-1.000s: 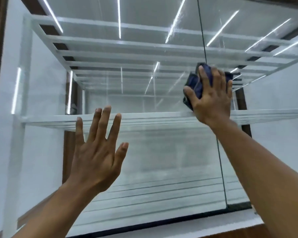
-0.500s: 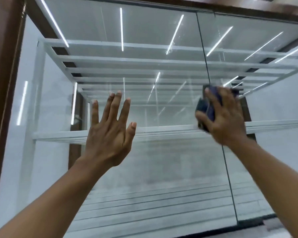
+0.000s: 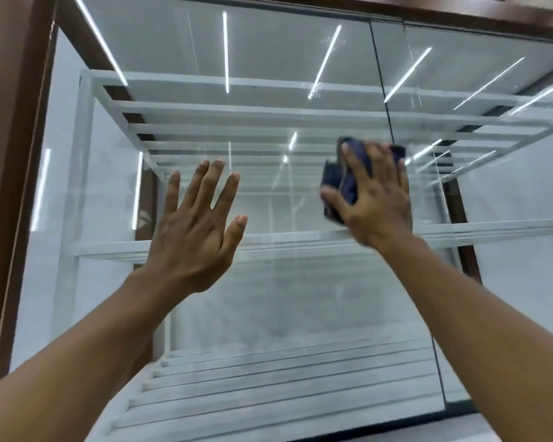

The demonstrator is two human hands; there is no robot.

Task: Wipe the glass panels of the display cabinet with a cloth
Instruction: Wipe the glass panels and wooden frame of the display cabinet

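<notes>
The cabinet's large front glass panel (image 3: 268, 59) fills the view, smeared with streaks and reflecting ceiling lights. My right hand (image 3: 377, 199) presses a bunched dark blue cloth (image 3: 342, 183) against the glass just left of the vertical seam (image 3: 380, 74). Its thumb hooks round the cloth's lower edge. My left hand (image 3: 192, 237) is raised to the left with fingers spread and straight, palm toward the glass, holding nothing. Whether it touches the glass is unclear.
A brown wooden frame (image 3: 16, 154) borders the glass on the left and top. Behind the glass are white slatted shelves (image 3: 300, 240). A second glass panel (image 3: 492, 43) continues right of the seam.
My right hand slid the cloth left across the seam. My left hand rose from below the middle shelf to above it. The view tilted upward.
</notes>
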